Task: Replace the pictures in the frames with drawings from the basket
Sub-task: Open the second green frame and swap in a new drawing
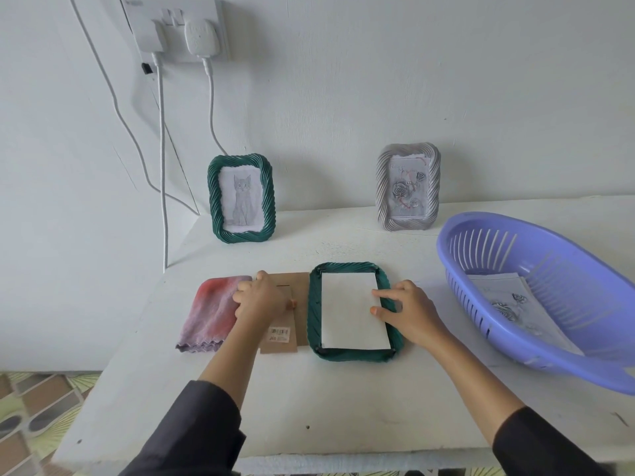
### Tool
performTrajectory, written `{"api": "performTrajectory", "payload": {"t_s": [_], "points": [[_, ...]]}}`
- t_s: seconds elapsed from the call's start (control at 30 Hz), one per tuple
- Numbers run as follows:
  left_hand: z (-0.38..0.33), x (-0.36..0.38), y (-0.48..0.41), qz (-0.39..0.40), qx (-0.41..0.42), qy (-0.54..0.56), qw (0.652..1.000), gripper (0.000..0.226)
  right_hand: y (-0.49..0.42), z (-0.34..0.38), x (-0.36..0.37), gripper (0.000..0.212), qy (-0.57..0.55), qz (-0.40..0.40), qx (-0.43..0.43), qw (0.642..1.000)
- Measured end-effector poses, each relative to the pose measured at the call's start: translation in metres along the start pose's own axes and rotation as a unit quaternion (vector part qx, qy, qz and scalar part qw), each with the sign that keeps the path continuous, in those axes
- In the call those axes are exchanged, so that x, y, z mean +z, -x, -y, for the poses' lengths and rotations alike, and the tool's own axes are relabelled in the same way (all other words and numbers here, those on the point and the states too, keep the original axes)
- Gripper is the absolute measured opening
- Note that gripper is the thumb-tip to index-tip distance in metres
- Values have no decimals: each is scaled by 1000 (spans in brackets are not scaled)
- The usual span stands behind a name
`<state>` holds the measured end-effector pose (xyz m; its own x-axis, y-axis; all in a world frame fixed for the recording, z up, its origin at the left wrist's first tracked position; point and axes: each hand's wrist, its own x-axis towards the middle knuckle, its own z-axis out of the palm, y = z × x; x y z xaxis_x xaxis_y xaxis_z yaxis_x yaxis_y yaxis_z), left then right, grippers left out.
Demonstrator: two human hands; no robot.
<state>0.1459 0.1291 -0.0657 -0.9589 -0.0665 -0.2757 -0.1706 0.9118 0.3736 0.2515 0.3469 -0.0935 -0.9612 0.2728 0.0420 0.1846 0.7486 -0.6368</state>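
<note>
White wall, white desk [343, 389]. Two filled frames stand at its back edge: the cat frame [214, 197] and the grey frame [383, 187]. Near the front middle the frame [314, 314] lies face down with a white sheet [347, 314] in its recess.

Your right hand [412, 314] rests on the sheet's right edge, index and thumb straight, pressing rather than gripping. Your left hand [261, 298] curls over the left edge of the brown board [299, 290], which lies just beside the frame; a cloth [209, 314] lies on the board's other side. The basket [584, 355] sits at the right edge, a drawing [508, 300] inside.

The sheet is likely light, limp and easy to crease — slide it flat and lift it by an edge. The board looks stiff, so take it by its long edges. The frame may hold glass — keep pressure gentle.
</note>
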Motion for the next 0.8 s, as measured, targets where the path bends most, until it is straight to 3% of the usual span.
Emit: {"api": "performTrajectory", "payload": {"t_s": [0.2,0.43,0.6,0.73,0.8], "points": [[10,-14,3,-32,55,92,994,53,1,1,0,38,1,-3,-1,1000],[10,-37,0,-61,30,193,979,55,3,3,-4,40,-11,14,8,1000],[4,-51,11,-110,56,328,937,55,8,9,-18,45,-87,-28,11,996],[-28,-51,34,9,93,476,875,53,13,29,-29,42,-178,-26,3,984],[-44,-39,45,73,106,474,871,54,17,39,-30,40,-265,0,6,964]]}}
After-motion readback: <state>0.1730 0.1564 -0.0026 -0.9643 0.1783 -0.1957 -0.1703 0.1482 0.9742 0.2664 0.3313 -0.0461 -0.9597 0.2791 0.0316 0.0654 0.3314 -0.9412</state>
